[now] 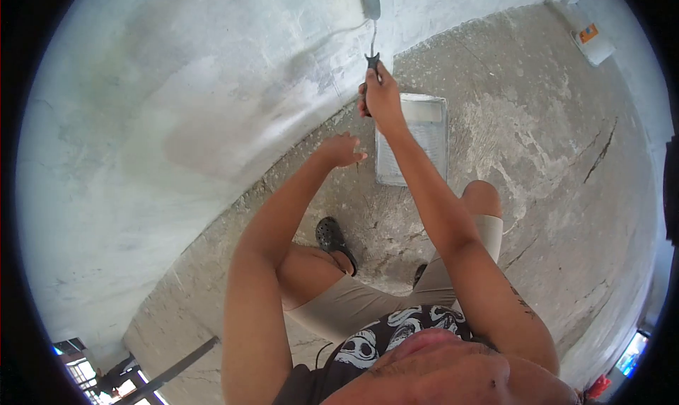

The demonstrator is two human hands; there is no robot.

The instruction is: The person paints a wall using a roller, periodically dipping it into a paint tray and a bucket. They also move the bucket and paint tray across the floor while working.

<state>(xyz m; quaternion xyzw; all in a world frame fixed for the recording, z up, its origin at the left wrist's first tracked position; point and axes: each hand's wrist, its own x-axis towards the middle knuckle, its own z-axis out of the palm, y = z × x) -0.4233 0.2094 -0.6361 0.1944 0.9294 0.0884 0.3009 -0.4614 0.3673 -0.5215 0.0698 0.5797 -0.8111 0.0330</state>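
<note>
My right hand [383,97] is wrapped round the black handle of a paint roller [370,3]. The roller's head is up against the pale wall [212,87], and its thin metal frame runs down to the grip. My left hand [343,150] hangs lower, near the foot of the wall, holding nothing, with its fingers loosely bent and apart. A paint tray [445,154] lies on the floor below my right hand and forearm, which cover part of it. White paint sits in the tray's far end.
Rough, cracked concrete floor [537,186] spreads to the right. A white container [594,45] with an orange label stands by the far right wall. My feet, one in a black clog [332,239], are close to the tray. A dark bar [177,369] shows at lower left.
</note>
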